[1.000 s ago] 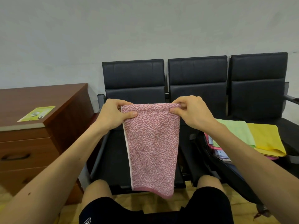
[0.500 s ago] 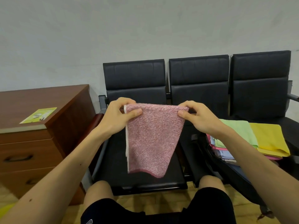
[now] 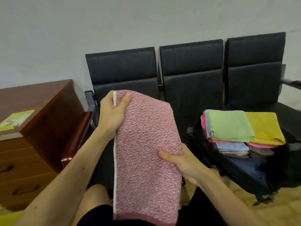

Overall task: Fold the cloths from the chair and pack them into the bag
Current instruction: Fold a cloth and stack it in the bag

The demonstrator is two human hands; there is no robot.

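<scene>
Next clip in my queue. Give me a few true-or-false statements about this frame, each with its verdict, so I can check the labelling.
1. The left hand and the right hand both hold the pink towel. True.
2. The yellow-green leaflet lies on a chair seat. False: it lies on the wooden cabinet.
3. A green cloth lies on top of the folded stack, next to a yellow cloth. True.
4. The right hand grips the towel's top corner. False: it grips the right edge partway down. The left hand holds the top corner.
</scene>
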